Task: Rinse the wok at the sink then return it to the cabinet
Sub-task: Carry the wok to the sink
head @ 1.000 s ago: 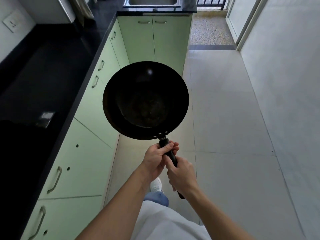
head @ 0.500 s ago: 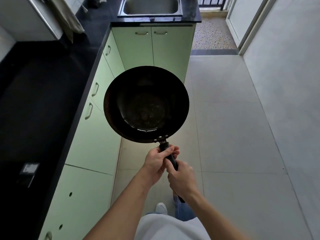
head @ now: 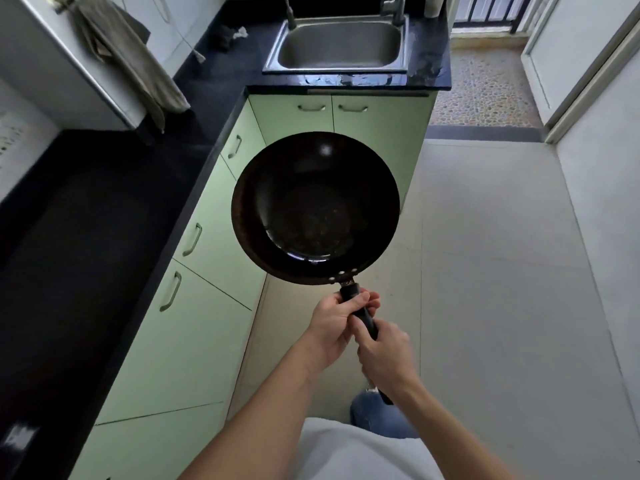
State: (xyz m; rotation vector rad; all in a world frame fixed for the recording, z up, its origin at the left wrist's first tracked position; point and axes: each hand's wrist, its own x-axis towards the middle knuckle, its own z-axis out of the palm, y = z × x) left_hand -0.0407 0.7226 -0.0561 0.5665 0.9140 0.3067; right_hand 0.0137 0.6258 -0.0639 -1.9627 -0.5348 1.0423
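Observation:
A black wok [head: 315,207] with a long black handle hangs level in front of me, over the floor beside the green cabinets [head: 207,306]. My left hand [head: 337,323] grips the handle close to the bowl. Just behind it, my right hand [head: 386,355] holds the handle further back. The steel sink [head: 339,46] sits empty in the black countertop straight ahead, with two taps at its back edge. The cabinet doors under the sink and along the left are closed.
A black countertop [head: 86,220] runs along the left and turns at the sink. A grey towel [head: 131,60] hangs from a white appliance at upper left. The tiled floor [head: 491,271] stretches on the right toward a pebbled threshold and white door.
I have moved forward along the cabinets, so the sink is nearer and fully in sight. Both hands keep the same grip on the wok handle.

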